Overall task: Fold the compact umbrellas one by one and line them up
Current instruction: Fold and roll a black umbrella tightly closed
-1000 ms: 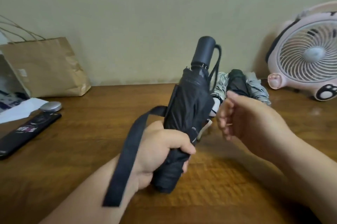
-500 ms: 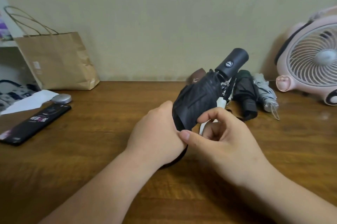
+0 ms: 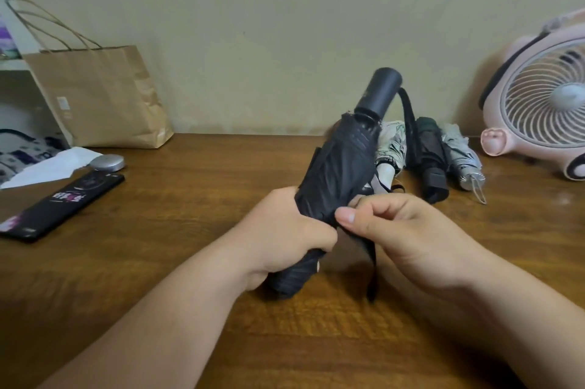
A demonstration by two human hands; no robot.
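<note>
Change: the black umbrella [image 3: 340, 173] is now standing more upright than half a second ago, handle topmost, and its strap [image 3: 371, 265] is now hanging free below the right hand [image 3: 411, 230].
Tabletop [image 3: 190, 262]: wooden, carrying everything listed.
Fan [image 3: 544, 103]: pink, standing at the far right against the wall.
Paper bag [image 3: 101, 97]: brown, standing at the far left against the wall.
Black umbrella: folded, leaning slightly right at the centre, above the tabletop; whether its lower end is touching cannot be told.
Left hand [image 3: 285, 230]: wrapping its fingers round the lower canopy and holding it.
Right hand: pinching the strap between thumb and forefinger, against the canopy.
Folded row: patterned umbrella [image 3: 392, 148], dark umbrella [image 3: 430, 154] and grey umbrella [image 3: 462, 160] are lying side by side behind the hands, near the fan.
Black box [image 3: 63, 205]: lying flat at the left.
Silver disc [image 3: 107, 163]: lying at the far end of the box.
</note>
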